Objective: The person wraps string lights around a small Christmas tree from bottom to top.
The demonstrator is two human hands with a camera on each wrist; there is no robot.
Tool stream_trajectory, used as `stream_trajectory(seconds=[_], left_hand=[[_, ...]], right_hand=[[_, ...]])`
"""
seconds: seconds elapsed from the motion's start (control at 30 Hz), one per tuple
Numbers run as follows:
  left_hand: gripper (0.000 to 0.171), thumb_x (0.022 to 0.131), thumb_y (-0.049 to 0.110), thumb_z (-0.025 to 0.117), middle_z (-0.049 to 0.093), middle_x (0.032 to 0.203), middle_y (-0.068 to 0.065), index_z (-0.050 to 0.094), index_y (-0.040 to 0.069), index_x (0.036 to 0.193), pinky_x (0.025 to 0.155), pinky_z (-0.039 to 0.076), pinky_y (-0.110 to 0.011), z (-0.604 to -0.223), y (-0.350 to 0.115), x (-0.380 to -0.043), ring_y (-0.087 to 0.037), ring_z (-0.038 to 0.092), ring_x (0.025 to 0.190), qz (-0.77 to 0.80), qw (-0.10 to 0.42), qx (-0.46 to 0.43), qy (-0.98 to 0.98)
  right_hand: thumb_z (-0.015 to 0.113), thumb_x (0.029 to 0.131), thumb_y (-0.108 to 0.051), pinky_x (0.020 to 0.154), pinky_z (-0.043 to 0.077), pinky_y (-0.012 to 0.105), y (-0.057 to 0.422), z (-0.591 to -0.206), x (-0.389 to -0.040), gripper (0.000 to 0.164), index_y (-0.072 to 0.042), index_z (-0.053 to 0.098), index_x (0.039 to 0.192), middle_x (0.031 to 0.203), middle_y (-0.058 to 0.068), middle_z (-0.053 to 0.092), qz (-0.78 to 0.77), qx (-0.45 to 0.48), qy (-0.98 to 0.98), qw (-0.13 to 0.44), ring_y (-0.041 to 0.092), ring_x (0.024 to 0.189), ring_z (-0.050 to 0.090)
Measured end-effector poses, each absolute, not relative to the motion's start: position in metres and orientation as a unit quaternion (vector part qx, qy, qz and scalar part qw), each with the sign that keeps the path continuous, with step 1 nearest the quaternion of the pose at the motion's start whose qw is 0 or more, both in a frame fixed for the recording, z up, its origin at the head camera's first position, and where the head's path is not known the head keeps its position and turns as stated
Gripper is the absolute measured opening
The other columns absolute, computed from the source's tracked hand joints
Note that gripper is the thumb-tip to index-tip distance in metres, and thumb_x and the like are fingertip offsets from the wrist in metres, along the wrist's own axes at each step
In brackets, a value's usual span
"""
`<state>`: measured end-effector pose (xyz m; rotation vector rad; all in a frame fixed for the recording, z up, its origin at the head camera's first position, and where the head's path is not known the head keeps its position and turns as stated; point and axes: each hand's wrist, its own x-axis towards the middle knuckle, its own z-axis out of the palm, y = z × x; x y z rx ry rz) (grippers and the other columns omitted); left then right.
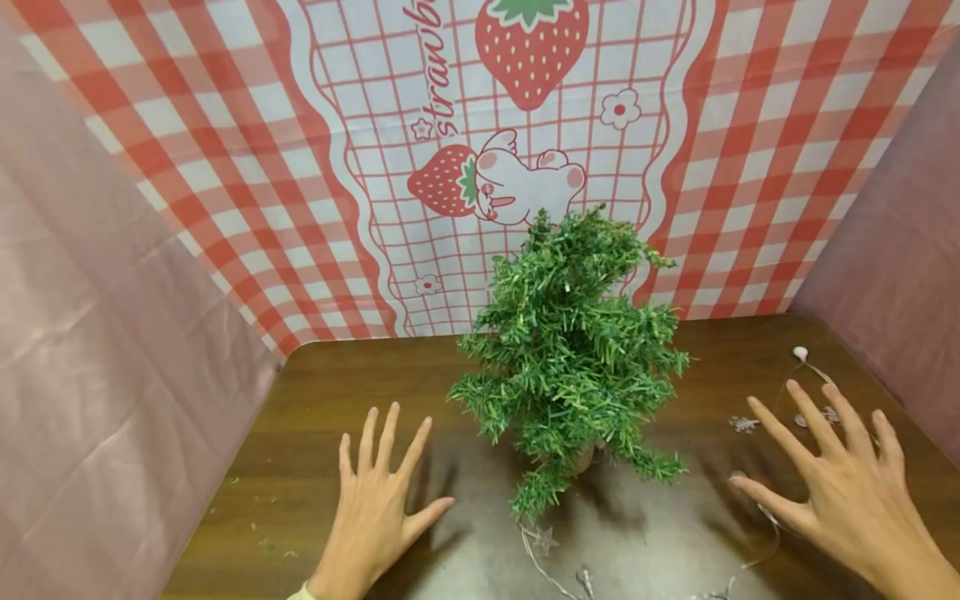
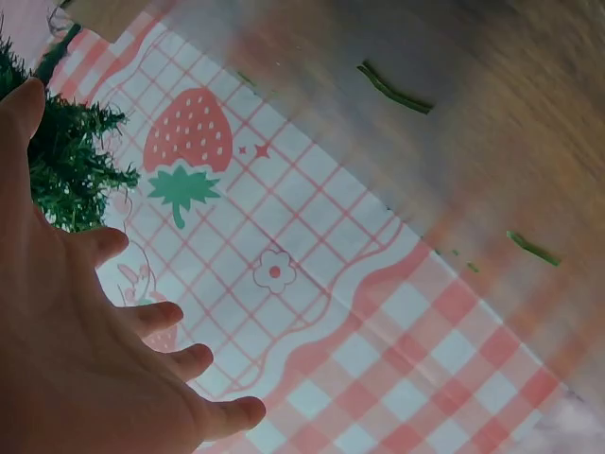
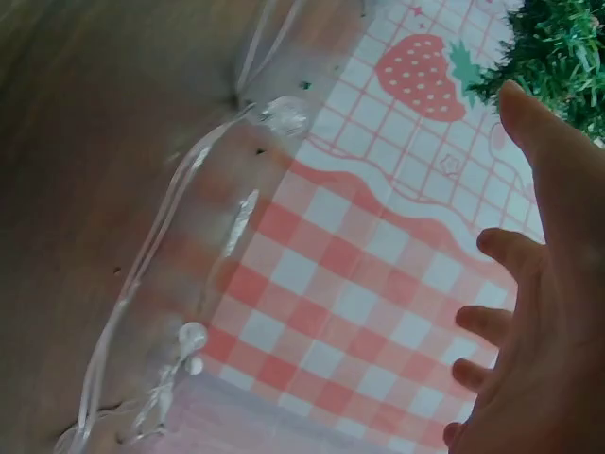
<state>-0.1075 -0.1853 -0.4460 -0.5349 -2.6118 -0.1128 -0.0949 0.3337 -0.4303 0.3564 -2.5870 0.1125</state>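
Observation:
A small artificial green Christmas tree (image 1: 573, 350) stands upright on the brown wooden table, its base mostly hidden by the branches. To its left my left hand (image 1: 378, 492) is spread with straight fingers and holds nothing. On the other side my right hand (image 1: 847, 483) is spread too, fingers apart, nothing in it. A thin clear cord with ornaments lies around the right hand; a snowflake ornament (image 1: 744, 425) shows by its fingertips. In front of the tree lies a clear star ornament (image 1: 546, 540) on the same kind of cord. Each wrist view shows part of the tree beyond the thumb.
A white round piece (image 1: 800, 354) on a cord lies at the back right of the table (image 1: 315, 392). Small green needle scraps (image 1: 266, 543) are scattered at the front left. A red checked strawberry cloth (image 1: 405, 167) hangs behind, with pink fabric (image 1: 112, 317) along both sides.

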Motion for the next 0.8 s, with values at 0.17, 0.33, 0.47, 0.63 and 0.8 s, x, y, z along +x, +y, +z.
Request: stream_trajectory(seconds=[0.17, 0.33, 0.47, 0.63, 0.8], left_hand=[[0.097, 0.082, 0.078, 0.054, 0.004, 0.166, -0.013, 0.025, 0.027, 0.159, 0.106, 0.015, -0.077, -0.443, -0.185, -0.106, -0.043, 0.009, 0.15, -0.038, 0.244, -0.212, -0.946], [0.099, 0.08, 0.076, 0.059, 0.005, 0.167, -0.013, 0.027, 0.026, 0.158, 0.107, 0.019, -0.076, -0.439, -0.182, -0.102, -0.044, 0.011, 0.149, -0.037, 0.231, -0.218, -0.947], [0.098, 0.081, 0.069, 0.066, 0.005, 0.166, -0.015, 0.026, 0.024, 0.159, 0.1, 0.037, -0.071, -0.434, -0.178, -0.093, -0.047, 0.017, 0.147, -0.052, 0.206, -0.234, -0.949], [0.097, 0.082, 0.062, 0.071, 0.009, 0.165, -0.017, 0.026, 0.023, 0.159, 0.088, 0.052, -0.06, -0.432, -0.172, -0.083, -0.047, 0.033, 0.14, -0.064, 0.196, -0.264, -0.942], [0.089, 0.085, 0.06, 0.069, 0.017, 0.164, -0.017, 0.033, 0.022, 0.157, 0.087, 0.053, -0.056, -0.43, -0.16, -0.078, -0.042, 0.038, 0.138, -0.071, 0.171, -0.294, -0.938]], right_hand=[[0.059, 0.067, -0.087, 0.115, 0.002, 0.069, 0.326, -0.425, -0.09, 0.111, -0.03, 0.028, 0.157, 0.158, 0.019, 0.029, 0.029, 0.139, -0.95, 0.28, 0.041, 0.149, 0.011], [0.059, 0.068, -0.085, 0.101, 0.03, 0.07, 0.31, -0.417, -0.081, 0.109, -0.027, 0.033, 0.156, 0.133, 0.025, 0.053, 0.026, 0.159, -0.948, 0.276, 0.051, 0.125, 0.042], [0.077, 0.069, -0.068, 0.079, 0.042, 0.066, 0.29, -0.413, -0.075, 0.106, -0.023, 0.034, 0.156, 0.113, 0.023, 0.063, 0.054, 0.165, -0.961, 0.217, 0.048, 0.102, 0.055], [0.078, 0.075, -0.057, 0.074, 0.049, 0.054, 0.262, -0.414, -0.072, 0.064, -0.009, 0.068, 0.117, 0.092, 0.008, 0.067, 0.085, 0.225, -0.946, 0.217, 0.031, 0.086, 0.063], [0.078, 0.079, -0.052, 0.061, 0.052, 0.037, 0.234, -0.417, -0.071, 0.032, -0.024, 0.07, 0.093, 0.082, -0.015, 0.062, 0.091, 0.313, -0.922, 0.207, 0.007, 0.071, 0.059]])
